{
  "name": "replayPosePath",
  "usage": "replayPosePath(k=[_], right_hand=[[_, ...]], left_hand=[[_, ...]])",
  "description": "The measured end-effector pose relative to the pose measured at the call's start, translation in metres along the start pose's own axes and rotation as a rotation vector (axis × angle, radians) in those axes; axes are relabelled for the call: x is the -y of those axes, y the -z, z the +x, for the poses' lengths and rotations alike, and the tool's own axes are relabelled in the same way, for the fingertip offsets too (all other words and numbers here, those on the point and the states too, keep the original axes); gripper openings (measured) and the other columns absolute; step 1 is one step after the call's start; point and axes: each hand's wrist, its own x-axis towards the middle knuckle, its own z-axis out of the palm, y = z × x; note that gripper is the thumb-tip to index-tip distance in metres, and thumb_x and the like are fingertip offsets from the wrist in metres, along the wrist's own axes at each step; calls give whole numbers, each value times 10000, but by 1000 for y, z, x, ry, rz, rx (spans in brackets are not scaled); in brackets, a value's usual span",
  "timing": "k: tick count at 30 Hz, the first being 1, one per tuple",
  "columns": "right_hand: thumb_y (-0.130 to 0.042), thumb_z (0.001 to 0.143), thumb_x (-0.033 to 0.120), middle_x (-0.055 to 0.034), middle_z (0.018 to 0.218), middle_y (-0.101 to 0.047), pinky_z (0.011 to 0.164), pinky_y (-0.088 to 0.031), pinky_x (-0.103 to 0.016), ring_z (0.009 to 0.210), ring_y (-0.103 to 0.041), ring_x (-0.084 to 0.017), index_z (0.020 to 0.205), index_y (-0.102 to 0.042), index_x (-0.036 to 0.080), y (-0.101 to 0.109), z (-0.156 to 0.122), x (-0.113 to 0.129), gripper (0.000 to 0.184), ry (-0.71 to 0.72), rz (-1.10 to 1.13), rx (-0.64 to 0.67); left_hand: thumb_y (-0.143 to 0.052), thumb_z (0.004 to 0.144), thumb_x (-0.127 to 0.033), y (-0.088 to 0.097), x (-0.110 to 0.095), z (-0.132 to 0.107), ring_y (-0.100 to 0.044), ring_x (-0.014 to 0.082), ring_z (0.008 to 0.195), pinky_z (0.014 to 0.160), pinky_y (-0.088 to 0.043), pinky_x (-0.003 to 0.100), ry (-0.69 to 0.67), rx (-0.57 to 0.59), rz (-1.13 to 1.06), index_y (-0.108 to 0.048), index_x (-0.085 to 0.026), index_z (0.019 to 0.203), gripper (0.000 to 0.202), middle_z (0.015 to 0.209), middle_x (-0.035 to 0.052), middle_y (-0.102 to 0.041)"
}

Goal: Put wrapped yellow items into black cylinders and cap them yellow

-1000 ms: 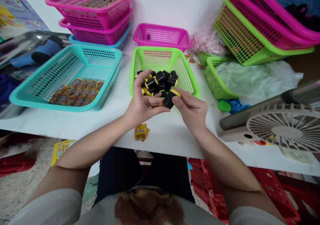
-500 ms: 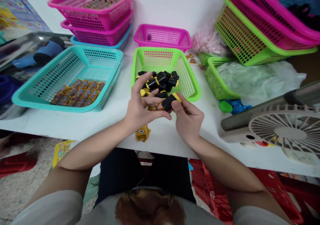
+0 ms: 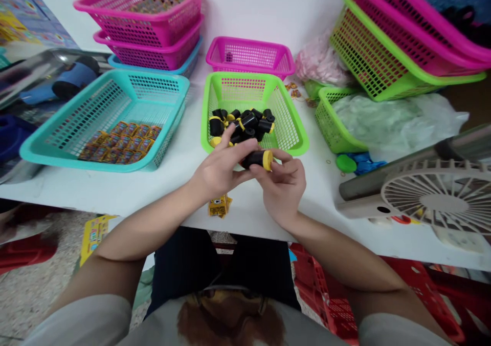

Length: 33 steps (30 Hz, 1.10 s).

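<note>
A small black cylinder with a yellow rim (image 3: 256,159) lies on its side between my two hands, just in front of the green basket (image 3: 297,131). My left hand (image 3: 220,169) is closed around its left end, covering that part. At the yellow end, my right hand (image 3: 284,179) pinches it between thumb and fingers. More black cylinders with yellow rims (image 3: 249,121) lie heaped in the green basket. Below my left wrist, a few small yellow printed labels (image 3: 218,206) rest on the white table (image 3: 169,195).
To the left stands a turquoise basket (image 3: 46,144) with rows of small wrapped pieces (image 3: 123,142). Pink baskets (image 3: 141,21) are stacked behind it. A grey fan (image 3: 441,200) lies at the right, near a green basket with clear plastic bags (image 3: 391,121).
My left hand has turned over and closed around the cylinder's left end, hiding the printed piece there. The cylinder has tipped closer to level, and my right fingers have shifted at its yellow end.
</note>
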Motion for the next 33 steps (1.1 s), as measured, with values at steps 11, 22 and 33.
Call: replayPosePath(k=[11,22,33], right_hand=[[-854,806,453,35,1030,-724,696,-645,-274,849,-736,-112,773,-391,251,10,25,-1,507,-146,112,-38],[-868,793,417,-22,936,-766,795,-647,-366,883,-756,-174,743,-557,242,35,53,20,361,-53,-46,300],[-841,835,411,-33,1022,-783,874,-639,-400,979,-762,-200,717,-581,246,28,38,8,330,-13,-83,330]], left_hand=[[-943,728,-449,-15,-14,12,-783,128,878,788,-649,238,492,-205,-532,-349,-320,1302,836,1195,29,-714],[-1008,606,-370,-1,-22,21,-795,158,841,746,-645,238,589,-180,-551,-443,-250,1164,803,945,-8,-773],[-961,691,-259,1,-25,16,-808,184,959,847,-665,288,381,-172,-368,-467,-246,1155,678,1031,7,-803]])
